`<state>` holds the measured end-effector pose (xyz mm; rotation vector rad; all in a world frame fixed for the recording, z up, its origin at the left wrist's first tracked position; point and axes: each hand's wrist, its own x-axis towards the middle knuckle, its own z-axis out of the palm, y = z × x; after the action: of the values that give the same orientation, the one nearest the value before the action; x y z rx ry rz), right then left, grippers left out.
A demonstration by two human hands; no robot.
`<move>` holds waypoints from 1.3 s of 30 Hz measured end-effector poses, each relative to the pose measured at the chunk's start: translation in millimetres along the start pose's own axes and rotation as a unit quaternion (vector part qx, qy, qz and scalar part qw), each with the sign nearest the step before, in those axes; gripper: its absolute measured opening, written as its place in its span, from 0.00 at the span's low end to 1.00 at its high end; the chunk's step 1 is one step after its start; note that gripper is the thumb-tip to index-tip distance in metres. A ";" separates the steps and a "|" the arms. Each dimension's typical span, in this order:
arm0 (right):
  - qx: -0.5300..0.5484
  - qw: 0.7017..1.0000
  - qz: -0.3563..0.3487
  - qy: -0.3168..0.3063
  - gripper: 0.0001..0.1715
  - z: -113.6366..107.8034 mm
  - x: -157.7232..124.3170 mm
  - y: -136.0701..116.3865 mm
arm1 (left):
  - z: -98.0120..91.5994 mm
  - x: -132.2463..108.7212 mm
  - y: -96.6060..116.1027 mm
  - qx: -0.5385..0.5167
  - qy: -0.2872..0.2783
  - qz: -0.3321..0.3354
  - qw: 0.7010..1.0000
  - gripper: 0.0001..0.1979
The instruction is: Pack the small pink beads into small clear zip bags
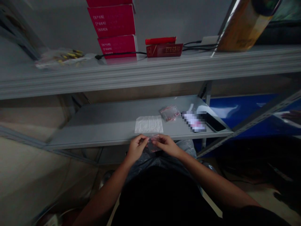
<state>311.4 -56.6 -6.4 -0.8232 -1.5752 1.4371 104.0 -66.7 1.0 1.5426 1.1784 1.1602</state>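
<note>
Both hands meet just in front of the lower shelf's edge, above the lap. Between them is a small clear plastic bag [154,147], with faint reddish marks near its lower edge. My left hand [138,147] pinches the bag's left side between thumb and fingers. On the other side, my right hand [166,145] has its thumb and fingers closed on the bag's upper right. Right behind the hands lies a flat white sheet or pouch [149,124]. A pile of clear bags with red edges [170,113] rests a little farther back to the right.
On the lower shelf [103,122], a dark-screened phone [214,122] lies at the right beside a blurred-out item [194,121]. The upper shelf's edge [141,73] overhangs behind, carrying pink boxes [117,47], a dark red box [164,50], cables and a bag of yellow-black pieces [70,55].
</note>
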 end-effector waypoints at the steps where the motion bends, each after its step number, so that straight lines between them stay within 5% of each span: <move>1: -0.003 1.000 -0.006 0.002 0.17 0.8 -0.6 -0.6 | 0.8 -1.6 1.6 0.017 -0.016 0.017 1.000 0.10; 10: -0.060 0.998 -0.017 0.020 0.13 -3.5 -0.9 2.5 | 12.3 -9.7 2.5 0.123 -0.028 0.120 0.985 0.05; 19: -0.099 0.995 -0.021 -0.025 0.11 -9.7 0.5 -9.2 | 10.3 -11.5 7.5 0.141 -0.041 0.158 0.976 0.07; 39: -0.035 0.999 -0.013 -0.019 0.12 -27.0 8.8 -9.6 | -0.1 -2.5 2.7 0.066 0.041 0.124 0.989 0.09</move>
<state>332.3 -38.1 4.5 -0.8174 -1.6669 1.3933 104.0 -69.7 3.1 1.7962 1.1605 1.3418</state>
